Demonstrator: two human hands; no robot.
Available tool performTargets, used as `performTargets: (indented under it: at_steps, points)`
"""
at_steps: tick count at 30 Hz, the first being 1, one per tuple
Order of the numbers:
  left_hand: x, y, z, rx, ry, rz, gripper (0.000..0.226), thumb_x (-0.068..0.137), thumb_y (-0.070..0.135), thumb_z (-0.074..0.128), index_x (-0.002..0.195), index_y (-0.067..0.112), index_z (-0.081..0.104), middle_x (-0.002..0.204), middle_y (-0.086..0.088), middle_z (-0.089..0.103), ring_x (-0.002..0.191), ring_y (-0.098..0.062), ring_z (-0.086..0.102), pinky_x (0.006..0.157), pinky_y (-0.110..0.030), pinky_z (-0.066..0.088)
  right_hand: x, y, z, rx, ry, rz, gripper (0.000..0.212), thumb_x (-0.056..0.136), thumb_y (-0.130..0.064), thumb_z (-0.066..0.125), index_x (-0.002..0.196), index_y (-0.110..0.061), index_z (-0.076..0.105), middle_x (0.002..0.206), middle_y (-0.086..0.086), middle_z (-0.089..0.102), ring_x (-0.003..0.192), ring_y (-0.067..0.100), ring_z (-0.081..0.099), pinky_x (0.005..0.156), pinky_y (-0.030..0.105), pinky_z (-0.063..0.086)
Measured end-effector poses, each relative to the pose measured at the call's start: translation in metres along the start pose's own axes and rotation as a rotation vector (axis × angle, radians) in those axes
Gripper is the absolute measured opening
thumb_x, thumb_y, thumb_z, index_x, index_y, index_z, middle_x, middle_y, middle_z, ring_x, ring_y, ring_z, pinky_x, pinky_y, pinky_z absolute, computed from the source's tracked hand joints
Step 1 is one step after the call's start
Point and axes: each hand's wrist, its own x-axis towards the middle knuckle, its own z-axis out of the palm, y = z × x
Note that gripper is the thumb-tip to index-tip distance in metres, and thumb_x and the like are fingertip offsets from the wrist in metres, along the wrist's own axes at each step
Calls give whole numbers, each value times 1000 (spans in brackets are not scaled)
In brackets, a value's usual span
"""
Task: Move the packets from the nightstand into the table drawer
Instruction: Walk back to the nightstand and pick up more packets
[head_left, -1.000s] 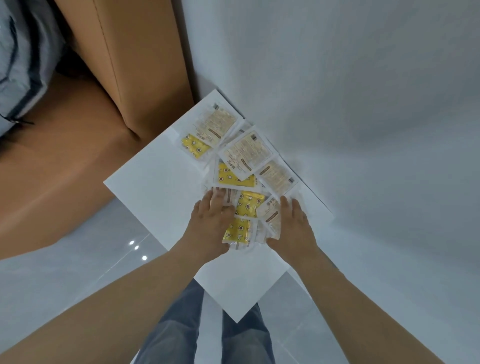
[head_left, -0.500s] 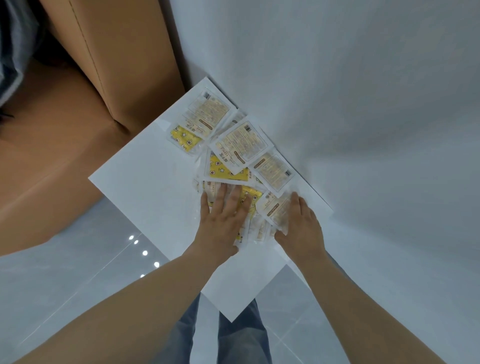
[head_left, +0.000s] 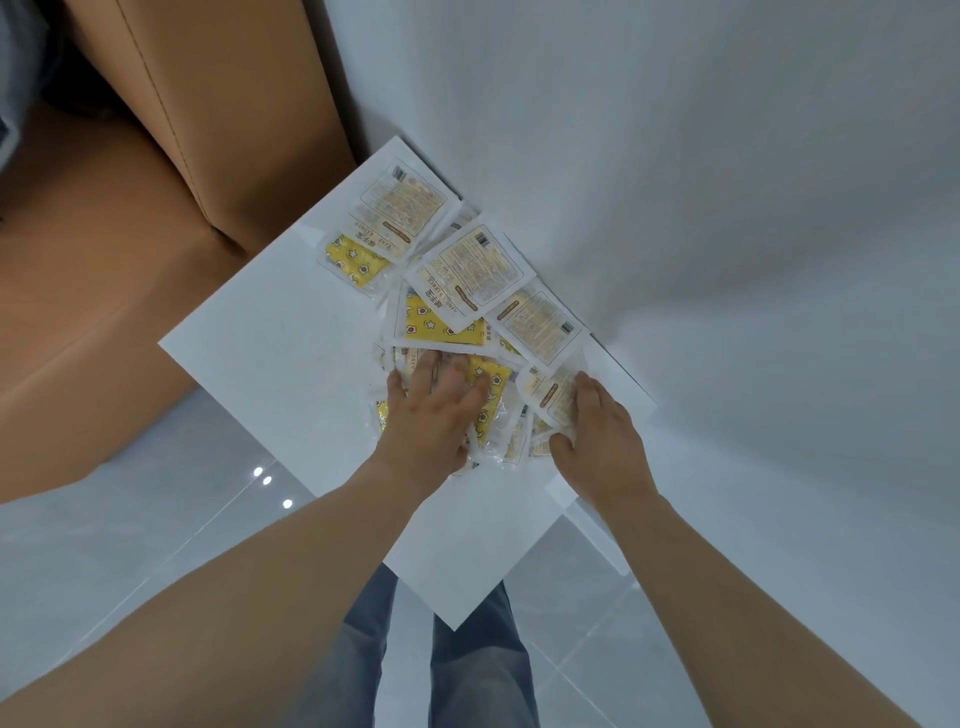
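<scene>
A white nightstand (head_left: 291, 353) stood cornered between a pale wall (head_left: 675, 156) and a tan upholstered bed frame (head_left: 156, 208), and the packets (head_left: 470, 275) lay flat on it in an overlapping band along the wall-side edge. The left hand (head_left: 431, 421) pressed on the near end of the band with its fingers spread and flat. The right hand (head_left: 597, 441) had its fingers close together over the outermost packets and its thumb tucked at their edge, seemingly pinching them. Gathering looked to be the step. The slippery sleeves would best be swept into one squared stack before any lift, so none slid off. The band ran from the far corner towards the near right. Most single packets lay crosswise to it, barcode ends towards the wall, though one lay along it.
</scene>
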Motion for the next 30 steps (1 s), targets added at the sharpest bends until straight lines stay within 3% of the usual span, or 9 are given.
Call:
performTargets:
  at_steps: [3, 5, 7, 10, 13, 18, 23, 27, 30]
  points:
    - [-2, 6, -3, -19, -78, 3, 110, 64, 55, 78, 148, 25, 13, 154, -10, 7, 142, -40, 5, 105, -67, 27, -2, -1, 1, 18, 2, 14, 72, 88, -23, 55, 150, -7, 21, 153, 9, 30, 135, 29, 35, 105, 38, 38]
    - [-6, 10, 0, -13, -100, -16, 116, 66, 57, 76, 148, 25, 1, 155, -9, -5, 144, -39, -3, 105, -67, 26, -1, -1, 1, 28, 15, 14, 70, 90, -23, 53, 150, -8, 21, 153, 8, 31, 135, 29, 35, 106, 38, 37]
    - [-7, 11, 3, -19, -78, -36, 119, 59, 54, 82, 147, 25, 7, 158, -10, 5, 144, -40, 4, 99, -70, 31, -1, 1, 1, 27, 22, 6, 67, 90, -22, 52, 150, -8, 23, 153, 8, 32, 135, 28, 35, 106, 39, 38]
    - [-6, 8, 9, -16, -58, -22, 119, 40, 51, 91, 139, 23, 32, 151, -10, 31, 139, -44, 25, 88, -73, 39, 0, 4, 2, 11, 28, -14, 67, 90, -23, 53, 149, -9, 25, 152, 8, 35, 133, 29, 38, 104, 41, 42]
    - [-10, 4, 14, -1, -5, 42, 111, 33, 46, 93, 128, 22, 40, 139, -9, 34, 133, -47, 34, 81, -74, 42, -1, 5, 4, 14, 29, -17, 67, 89, -23, 54, 149, -9, 26, 152, 7, 34, 133, 28, 38, 104, 40, 43]
    - [-14, -6, 14, -99, 40, 99, 88, 53, 45, 88, 123, 23, 40, 136, -11, 40, 136, -48, 29, 81, -74, 43, -2, 3, 4, 23, 10, -9, 67, 90, -24, 53, 149, -10, 25, 152, 6, 33, 133, 28, 38, 105, 41, 41]
    - [-17, -9, 9, -99, -50, 115, 93, 55, 34, 90, 128, 18, 36, 141, -16, 45, 136, -51, 27, 78, -73, 44, -9, 3, 1, 42, 15, -14, 61, 90, -21, 51, 146, -10, 30, 145, 6, 41, 124, 29, 46, 97, 41, 47]
    - [-20, -7, 2, -151, -113, 149, 75, 82, 17, 71, 144, 14, 29, 153, -14, 28, 142, -50, 5, 95, -67, 41, -13, 4, 3, 76, 27, 0, 51, 87, -16, 49, 138, -11, 41, 124, 5, 56, 104, 27, 57, 82, 41, 52]
    - [-21, -5, -11, -237, -80, 107, 61, 94, 12, 53, 149, 12, 26, 155, -8, 25, 144, -43, 9, 104, -55, 40, -16, 4, -1, 121, 20, 18, 38, 89, -12, 47, 127, -11, 50, 105, 7, 62, 90, 27, 59, 72, 38, 51]
